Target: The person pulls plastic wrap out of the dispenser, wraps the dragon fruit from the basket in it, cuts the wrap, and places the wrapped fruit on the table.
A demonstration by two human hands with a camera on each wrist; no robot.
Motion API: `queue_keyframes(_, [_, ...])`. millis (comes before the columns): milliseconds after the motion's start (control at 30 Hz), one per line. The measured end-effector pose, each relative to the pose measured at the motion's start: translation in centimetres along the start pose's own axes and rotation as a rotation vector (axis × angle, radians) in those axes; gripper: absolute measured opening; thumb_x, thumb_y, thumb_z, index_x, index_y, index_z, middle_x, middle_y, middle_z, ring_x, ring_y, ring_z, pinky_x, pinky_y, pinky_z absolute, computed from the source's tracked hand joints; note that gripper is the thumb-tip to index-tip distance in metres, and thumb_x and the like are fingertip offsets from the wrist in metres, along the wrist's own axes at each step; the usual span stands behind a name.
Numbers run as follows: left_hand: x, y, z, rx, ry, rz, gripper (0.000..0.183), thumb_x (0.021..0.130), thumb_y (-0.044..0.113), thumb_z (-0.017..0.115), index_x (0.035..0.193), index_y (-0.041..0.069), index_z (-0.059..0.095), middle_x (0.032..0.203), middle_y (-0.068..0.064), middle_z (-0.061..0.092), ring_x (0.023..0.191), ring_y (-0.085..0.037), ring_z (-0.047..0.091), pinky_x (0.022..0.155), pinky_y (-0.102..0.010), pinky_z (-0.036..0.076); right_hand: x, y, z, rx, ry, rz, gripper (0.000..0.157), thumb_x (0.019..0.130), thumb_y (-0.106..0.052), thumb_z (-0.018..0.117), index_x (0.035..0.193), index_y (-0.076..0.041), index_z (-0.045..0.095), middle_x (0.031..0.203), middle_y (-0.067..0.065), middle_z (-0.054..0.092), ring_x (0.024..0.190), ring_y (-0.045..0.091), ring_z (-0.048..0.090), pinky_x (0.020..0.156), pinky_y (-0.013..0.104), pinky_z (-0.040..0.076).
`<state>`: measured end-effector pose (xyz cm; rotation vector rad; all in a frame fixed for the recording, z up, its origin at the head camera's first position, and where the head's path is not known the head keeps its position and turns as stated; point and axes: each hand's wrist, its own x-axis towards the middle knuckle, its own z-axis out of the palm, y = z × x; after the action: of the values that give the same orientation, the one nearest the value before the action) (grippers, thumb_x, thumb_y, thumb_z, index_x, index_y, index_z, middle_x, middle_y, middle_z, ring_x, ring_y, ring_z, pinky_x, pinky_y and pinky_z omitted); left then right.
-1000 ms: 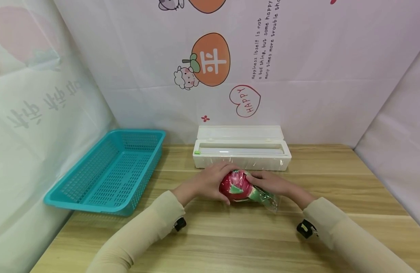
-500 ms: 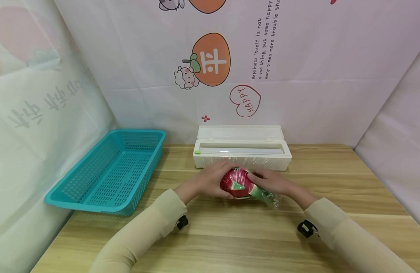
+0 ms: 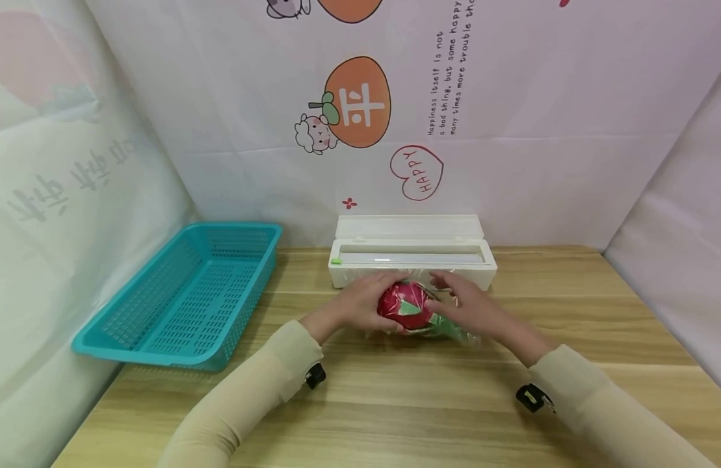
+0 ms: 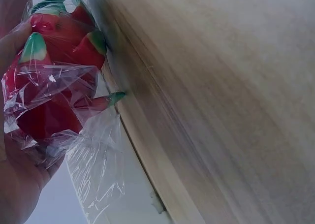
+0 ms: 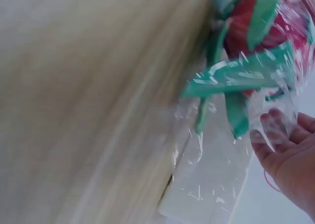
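Note:
A red dragon fruit (image 3: pixel 404 305) with green scales sits in clear cling film (image 4: pixel 101 155), just in front of a white cling film box (image 3: pixel 348 278). My left hand (image 3: pixel 363 304) grips the fruit from its left side, thumb in front and fingers behind. On the other side, my right hand (image 3: pixel 468 309) has its fingers spread apart; its thumb lies near the fruit's right side. In the right wrist view the fingertips (image 5: pixel 257 134) touch loose film beside the long green scales. Film trails past the fruit towards the box. The fruit's far side is hidden.
The box's lid (image 3: pixel 409 226) stands raised against the white printed backdrop (image 3: pixel 249 130), and a small green piece (image 3: pixel 336 261) sits at its left front edge. A teal plastic basket (image 3: pixel 220 325) stands at the left of the wooden table (image 3: pixel 395 403).
My right hand's fingers have loosened from the fruit's side and spread out, rising towards the box. My left hand keeps its grip, and the fruit has shifted slightly towards the box.

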<state>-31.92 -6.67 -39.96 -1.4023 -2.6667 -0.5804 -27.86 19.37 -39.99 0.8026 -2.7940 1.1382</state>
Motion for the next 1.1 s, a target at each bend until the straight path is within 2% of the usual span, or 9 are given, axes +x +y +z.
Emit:
queue_keyframes(100, [0.2,-0.2,0.1,-0.011,-0.005,-0.016,0.091,0.077,0.051,0.077,0.148,0.013,0.035,0.143,-0.002,0.046,0.126,-0.017,0.046,0.099,-0.036,0.044,-0.2,0.1,0.5,-0.009,-0.024,-0.044,0.079,0.088,-0.046,0.068,0.148,-0.006,0.036,0.136,0.012,0.052,0.121,0.029,0.051,0.094,0.051,0.047])
queue_keyframes(200, [0.5,-0.2,0.1,-0.046,-0.011,-0.044,0.087,0.079,0.051,0.075,0.147,0.014,0.038,0.139,0.001,0.049,0.122,-0.014,0.047,0.096,-0.033,0.046,-0.2,0.2,0.9,-0.004,-0.041,-0.095,0.087,0.080,-0.042,0.079,0.148,-0.009,0.035,0.139,0.006,0.048,0.123,0.024,0.049,0.097,0.049,0.045])
queue_keyframes(367, [0.7,0.0,-0.1,-0.119,-0.024,-0.148,0.086,0.077,0.051,0.076,0.146,0.018,0.037,0.132,0.002,0.053,0.114,-0.013,0.051,0.089,-0.032,0.050,0.0,0.5,1.3,-0.097,-0.045,-0.155,0.102,0.070,-0.036,0.088,0.149,-0.010,0.030,0.142,0.006,0.044,0.126,0.025,0.045,0.101,0.049,0.042])
queue_keyframes(467, [0.7,0.1,0.0,-0.180,-0.023,-0.228,0.084,0.076,0.051,0.077,0.143,0.020,0.036,0.126,0.002,0.054,0.109,-0.013,0.053,0.085,-0.029,0.051,0.1,0.6,1.4,-0.136,-0.042,-0.149,0.104,0.071,-0.032,0.089,0.151,-0.010,0.027,0.143,0.008,0.043,0.127,0.027,0.045,0.100,0.049,0.043])
queue_keyframes(567, [0.7,0.1,0.1,-0.232,-0.009,-0.280,0.082,0.075,0.050,0.079,0.139,0.020,0.037,0.121,0.001,0.055,0.105,-0.012,0.055,0.082,-0.026,0.051,0.2,0.6,1.4,-0.164,-0.040,-0.139,0.101,0.074,-0.026,0.086,0.153,-0.011,0.025,0.142,0.010,0.044,0.126,0.029,0.046,0.099,0.050,0.043])
queue_keyframes(700, [0.8,0.0,0.1,-0.261,0.008,-0.287,0.079,0.076,0.049,0.079,0.138,0.019,0.040,0.121,0.000,0.056,0.105,-0.012,0.057,0.083,-0.027,0.051,0.4,0.7,1.4,-0.208,-0.033,-0.133,0.095,0.078,-0.023,0.083,0.153,-0.011,0.025,0.140,0.014,0.046,0.125,0.031,0.048,0.099,0.050,0.044])
queue_keyframes(833, [0.7,-0.1,0.3,-0.267,0.017,-0.293,0.082,0.077,0.050,0.077,0.142,0.017,0.039,0.128,-0.003,0.051,0.113,-0.016,0.053,0.087,-0.031,0.051,0.6,0.9,1.6,-0.239,-0.023,-0.119,0.091,0.080,-0.024,0.082,0.151,-0.006,0.028,0.139,0.018,0.048,0.125,0.034,0.049,0.100,0.049,0.043])
queue_keyframes(967, [0.6,-0.3,0.7,-0.224,0.014,-0.312,0.088,0.080,0.055,0.072,0.150,0.018,0.033,0.133,-0.005,0.044,0.118,-0.018,0.048,0.091,-0.035,0.049,0.8,1.0,1.6,-0.238,-0.024,-0.109,0.091,0.080,-0.026,0.082,0.150,-0.005,0.029,0.140,0.018,0.047,0.126,0.034,0.048,0.100,0.050,0.042])
queue_keyframes(1100, [0.5,-0.3,0.9,-0.197,0.021,-0.312,0.090,0.081,0.055,0.070,0.152,0.016,0.030,0.137,-0.006,0.044,0.121,-0.019,0.048,0.093,-0.036,0.048,0.8,1.0,1.6,-0.226,-0.024,-0.126,0.093,0.079,-0.029,0.082,0.152,-0.011,0.027,0.141,0.014,0.046,0.127,0.030,0.048,0.100,0.048,0.043])
